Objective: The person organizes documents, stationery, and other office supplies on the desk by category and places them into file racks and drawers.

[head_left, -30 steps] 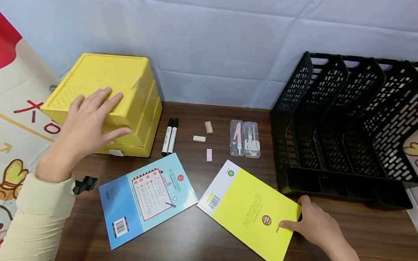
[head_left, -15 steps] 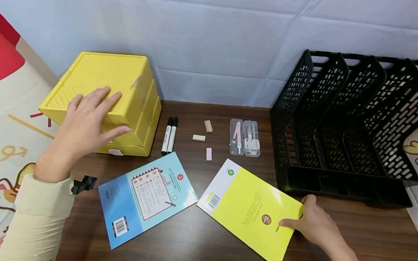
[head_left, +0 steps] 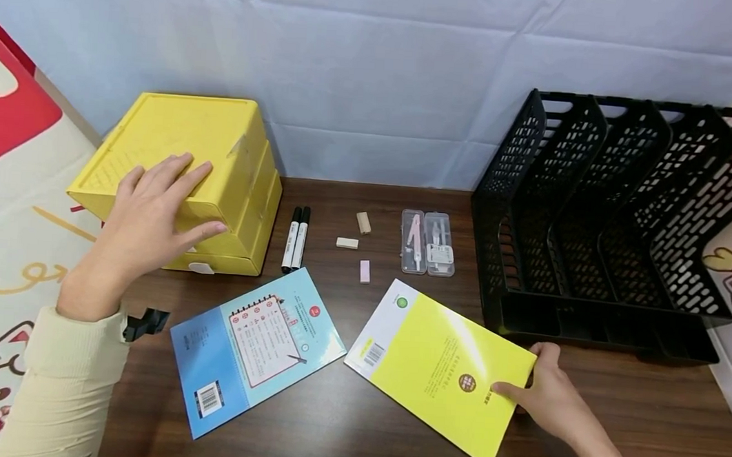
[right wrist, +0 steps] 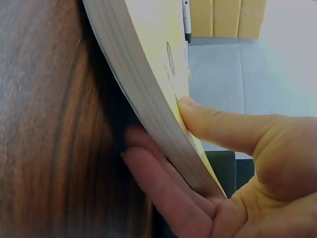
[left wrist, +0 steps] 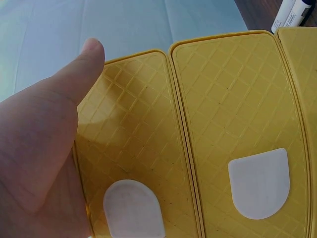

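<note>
Yellow book (head_left: 439, 374), near right, is pinched by the right hand (head_left: 550, 397), thumb uppermost; drawer box (head_left: 224, 142), far left, is touched by splayed left hand (head_left: 145, 220)

At 4 o'clock, the right hand (head_left: 558, 399) is lifting its end of the yellow book (head_left: 438, 387) slightly, and a streak of glare (head_left: 468, 341) is spreading across the cover. At 9 o'clock, the cartoon-printed cloth (head_left: 5, 247) is shifting toward 5 o'clock.

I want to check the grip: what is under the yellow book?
The right hand has fingers beneath one edge of the yellow book; anything further under it is covered.
</note>
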The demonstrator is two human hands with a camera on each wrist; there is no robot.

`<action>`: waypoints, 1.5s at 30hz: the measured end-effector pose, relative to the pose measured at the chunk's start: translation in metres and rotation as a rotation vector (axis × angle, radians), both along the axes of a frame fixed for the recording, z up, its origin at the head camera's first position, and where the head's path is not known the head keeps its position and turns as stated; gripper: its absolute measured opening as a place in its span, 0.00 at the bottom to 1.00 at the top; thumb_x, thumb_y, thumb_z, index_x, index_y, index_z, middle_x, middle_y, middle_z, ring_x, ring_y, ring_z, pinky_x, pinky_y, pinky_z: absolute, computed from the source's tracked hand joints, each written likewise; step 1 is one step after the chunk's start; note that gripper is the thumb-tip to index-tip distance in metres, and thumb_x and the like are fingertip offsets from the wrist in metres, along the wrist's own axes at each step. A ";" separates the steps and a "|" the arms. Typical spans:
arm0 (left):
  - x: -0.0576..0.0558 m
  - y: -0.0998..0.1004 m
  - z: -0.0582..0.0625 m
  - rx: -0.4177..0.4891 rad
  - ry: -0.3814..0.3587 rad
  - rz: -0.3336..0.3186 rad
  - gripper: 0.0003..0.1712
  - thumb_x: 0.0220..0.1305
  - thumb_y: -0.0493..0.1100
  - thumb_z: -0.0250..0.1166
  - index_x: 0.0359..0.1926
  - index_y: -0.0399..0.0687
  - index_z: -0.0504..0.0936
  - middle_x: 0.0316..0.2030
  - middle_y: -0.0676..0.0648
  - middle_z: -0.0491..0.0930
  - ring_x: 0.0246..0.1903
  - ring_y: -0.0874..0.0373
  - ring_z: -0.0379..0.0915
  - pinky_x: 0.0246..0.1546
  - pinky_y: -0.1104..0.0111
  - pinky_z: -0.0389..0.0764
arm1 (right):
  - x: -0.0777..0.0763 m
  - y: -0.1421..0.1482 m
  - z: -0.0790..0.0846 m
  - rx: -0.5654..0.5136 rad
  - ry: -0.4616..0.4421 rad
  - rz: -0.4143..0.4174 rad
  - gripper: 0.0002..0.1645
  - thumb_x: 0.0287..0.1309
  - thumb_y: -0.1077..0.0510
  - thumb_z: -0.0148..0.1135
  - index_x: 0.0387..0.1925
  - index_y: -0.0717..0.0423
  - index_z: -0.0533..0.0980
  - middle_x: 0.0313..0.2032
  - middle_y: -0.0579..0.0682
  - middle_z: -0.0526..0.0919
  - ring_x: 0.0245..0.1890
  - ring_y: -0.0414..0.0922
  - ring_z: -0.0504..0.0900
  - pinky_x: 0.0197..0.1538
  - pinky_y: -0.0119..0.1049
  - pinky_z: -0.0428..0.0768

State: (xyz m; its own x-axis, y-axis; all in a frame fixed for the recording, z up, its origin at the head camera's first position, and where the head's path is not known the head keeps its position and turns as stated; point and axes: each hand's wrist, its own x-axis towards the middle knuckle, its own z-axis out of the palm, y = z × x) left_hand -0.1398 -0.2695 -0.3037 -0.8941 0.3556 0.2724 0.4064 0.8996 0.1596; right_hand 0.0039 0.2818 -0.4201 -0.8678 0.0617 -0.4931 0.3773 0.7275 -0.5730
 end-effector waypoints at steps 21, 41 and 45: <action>-0.001 0.001 -0.002 -0.006 0.018 0.002 0.49 0.62 0.51 0.75 0.78 0.47 0.61 0.74 0.34 0.59 0.73 0.35 0.53 0.71 0.37 0.44 | 0.014 -0.005 0.034 0.018 0.041 0.074 0.55 0.60 0.51 0.74 0.68 0.66 0.43 0.39 0.54 0.83 0.29 0.43 0.83 0.30 0.38 0.80; -0.001 0.001 -0.001 -0.003 0.042 -0.008 0.48 0.61 0.51 0.75 0.77 0.47 0.63 0.73 0.33 0.61 0.71 0.34 0.55 0.69 0.36 0.47 | -0.008 -0.010 0.106 -0.014 0.552 0.107 0.36 0.59 0.68 0.70 0.66 0.59 0.65 0.31 0.54 0.82 0.19 0.40 0.82 0.17 0.35 0.79; -0.001 0.001 -0.001 -0.004 0.033 -0.001 0.48 0.61 0.51 0.75 0.77 0.48 0.62 0.74 0.33 0.60 0.72 0.33 0.55 0.70 0.36 0.46 | -0.023 -0.015 0.121 0.034 0.605 0.140 0.33 0.60 0.66 0.70 0.64 0.59 0.68 0.30 0.53 0.80 0.17 0.40 0.79 0.16 0.33 0.74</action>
